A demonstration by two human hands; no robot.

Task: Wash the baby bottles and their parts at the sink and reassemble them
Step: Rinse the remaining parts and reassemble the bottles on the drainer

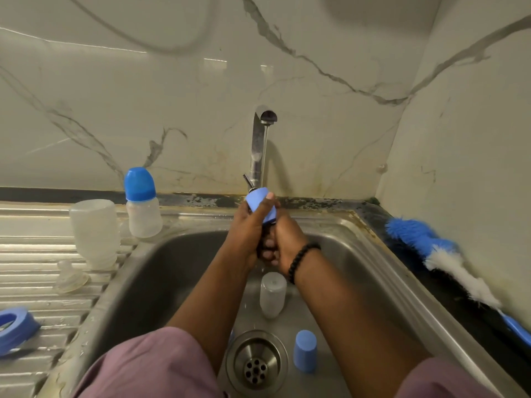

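Rinsing underway: my left hand (247, 225) and right hand (283, 239) both curl round a blue cap (263, 205) under the faucet (258, 150). Next I judge it needs setting left of the faucet, beside the capped bottle (142, 205)

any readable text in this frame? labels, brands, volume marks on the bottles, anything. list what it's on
None readable.
Capped bottle on the sink ledge: no print visible; any volume marks are too faint to tell.
Upturned clear bottle on the drainboard: no marks legible.
Bottle in the basin: blurred, nothing legible.
Blue caps, one in the hands and one by the drain: plain.
Bottle brush: no label seen.
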